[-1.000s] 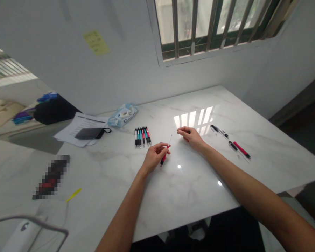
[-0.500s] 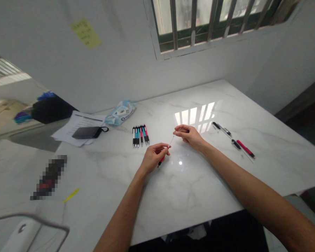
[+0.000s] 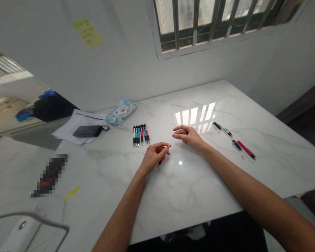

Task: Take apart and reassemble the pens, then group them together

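My left hand [image 3: 155, 157] is closed on a red pen barrel [image 3: 162, 160] with a black grip, tilted just over the marble table. Out of the barrel's upper end runs a thin pale pen refill [image 3: 171, 141]. Its far end is pinched between the thumb and fingers of my right hand [image 3: 187, 135]. A small black piece [image 3: 187, 132] shows at my right fingers; what it is I cannot tell. Left of my hands lies a row of several click pens [image 3: 141, 135] in white, teal and red.
On the right lie a red pen barrel [image 3: 246, 149], a black pen part [image 3: 236, 145] and loose refills [image 3: 248, 154]. At the back left are a wet-wipes pack [image 3: 122, 112], papers [image 3: 65, 127] and a black phone-like case [image 3: 87, 131]. A yellow strip [image 3: 71, 193] lies front left.
My right fingers have shifted very slightly toward the red barrel, and a little less of the refill shows between my hands. The view has tilted slightly.
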Motion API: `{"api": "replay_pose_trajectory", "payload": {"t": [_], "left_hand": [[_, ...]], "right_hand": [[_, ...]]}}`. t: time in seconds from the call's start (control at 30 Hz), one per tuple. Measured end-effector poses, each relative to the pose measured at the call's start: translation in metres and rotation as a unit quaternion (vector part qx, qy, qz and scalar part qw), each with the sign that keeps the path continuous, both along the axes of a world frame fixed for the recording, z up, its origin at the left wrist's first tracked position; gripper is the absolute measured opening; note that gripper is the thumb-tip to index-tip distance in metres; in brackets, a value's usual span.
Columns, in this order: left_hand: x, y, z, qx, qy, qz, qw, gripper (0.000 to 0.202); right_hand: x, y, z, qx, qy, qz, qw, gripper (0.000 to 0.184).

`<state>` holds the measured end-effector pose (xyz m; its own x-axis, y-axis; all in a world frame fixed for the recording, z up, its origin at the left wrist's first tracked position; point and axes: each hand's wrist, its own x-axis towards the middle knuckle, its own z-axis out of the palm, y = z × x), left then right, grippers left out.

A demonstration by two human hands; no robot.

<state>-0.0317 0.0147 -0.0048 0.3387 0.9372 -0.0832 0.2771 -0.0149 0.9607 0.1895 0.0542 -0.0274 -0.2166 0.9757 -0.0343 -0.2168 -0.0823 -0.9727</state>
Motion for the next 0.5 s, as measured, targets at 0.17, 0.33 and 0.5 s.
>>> {"api": "replay_pose_trajectory", "payload": {"t": [0.17, 0.33, 0.5], "left_hand": [[0.002, -0.001, -0.001, -0.006, -0.018, 0.009, 1.0, 0.039], [0.003, -0.001, 0.0, -0.002, -0.049, 0.026, 0.998, 0.044], [-0.001, 0.001, 0.004, 0.017, -0.092, 0.068, 0.993, 0.042]], "right_hand": [[-0.003, -0.006, 0.005, 0.031, -0.019, 0.037, 0.999, 0.041], [0.005, 0.0, 0.002, -0.001, -0.002, -0.004, 1.0, 0.054], [0.014, 0.017, -0.013, -0.07, 0.04, -0.152, 0.985, 0.034]]}}
